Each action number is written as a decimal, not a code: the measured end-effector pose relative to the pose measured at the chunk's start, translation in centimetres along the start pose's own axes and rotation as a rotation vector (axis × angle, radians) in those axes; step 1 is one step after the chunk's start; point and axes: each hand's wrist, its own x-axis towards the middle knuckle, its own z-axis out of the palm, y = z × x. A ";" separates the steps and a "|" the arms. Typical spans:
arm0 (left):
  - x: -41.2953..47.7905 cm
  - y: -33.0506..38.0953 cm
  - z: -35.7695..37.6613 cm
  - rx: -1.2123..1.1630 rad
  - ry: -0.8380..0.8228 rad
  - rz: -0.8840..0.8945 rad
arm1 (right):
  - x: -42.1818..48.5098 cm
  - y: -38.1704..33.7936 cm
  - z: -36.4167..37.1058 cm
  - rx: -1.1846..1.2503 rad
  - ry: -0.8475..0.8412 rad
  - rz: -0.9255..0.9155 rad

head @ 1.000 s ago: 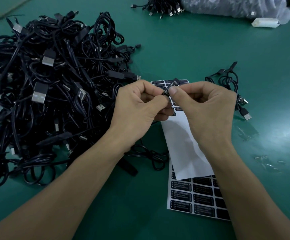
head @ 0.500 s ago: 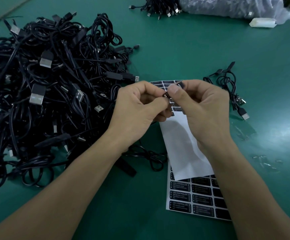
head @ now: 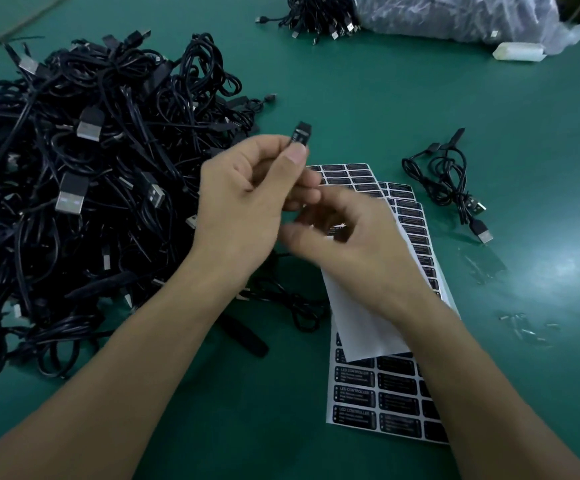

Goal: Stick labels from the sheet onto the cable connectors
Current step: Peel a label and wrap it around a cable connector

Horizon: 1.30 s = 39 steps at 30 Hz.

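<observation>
Between the thumb and forefinger of the left grip (head: 243, 202), a black connector (head: 301, 135) is pinched, its end poking above the fingertips. Just below, the right grip (head: 351, 244) hovers blurred over the label sheet (head: 358, 396) on the bench (head: 351, 98), its hold impossible to tell.

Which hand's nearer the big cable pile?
Left. The left hand sits at the right edge of the cable pile; the right hand is farther right, above the label sheet.

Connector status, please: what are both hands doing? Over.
Left hand pinching connector, held up. Right hand blurred over label sheet, grip unclear. Cable pile left of the hands, not blocking.
</observation>
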 end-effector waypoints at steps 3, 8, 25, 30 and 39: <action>0.1 0.5 -0.3 -0.064 0.055 0.017 | -0.4 0.2 0.6 -0.176 -0.096 -0.004; 0.5 0.9 -1.0 -0.168 0.121 0.012 | -0.8 -0.3 1.2 -0.028 -0.248 -0.064; 0.8 0.1 -0.8 0.004 0.101 -0.161 | 0.1 -0.2 0.4 0.512 0.015 -0.067; 0.5 -1.2 -1.1 0.419 -0.085 -0.031 | 0.2 -0.6 0.2 0.481 0.002 -0.054; -1.0 -1.5 0.0 1.280 -0.697 0.134 | 3.2 2.1 -9.2 -0.433 0.557 0.175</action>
